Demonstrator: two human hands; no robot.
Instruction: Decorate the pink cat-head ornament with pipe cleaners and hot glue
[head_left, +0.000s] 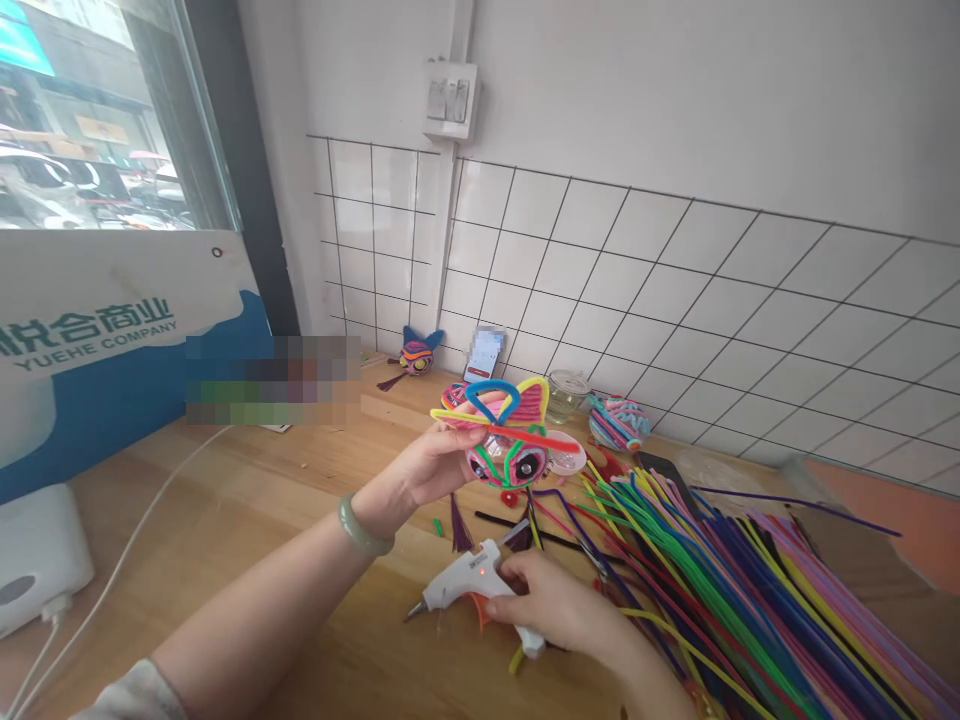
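My left hand (442, 462), with a pale green bangle at its wrist, grips a pipe-cleaner animal head (508, 455) by its left side. The head has pink ears edged in yellow, a blue loop on top, green lines and dark round eyes. A red strip (536, 437) lies across its front. Below it, my right hand (529, 598) is closed around the handle of a white glue gun (469, 577). The gun's metal nozzle points to the lower left, and a small orange light shows on its body.
Many coloured pipe cleaners (720, 580) cover the right side of the wooden table (247, 540). Behind stand a finished blue-eared head (417, 353), a phone (484, 355), a glass jar (567, 393) and a striped bundle (616, 420). A white device (41, 560) with cables sits left.
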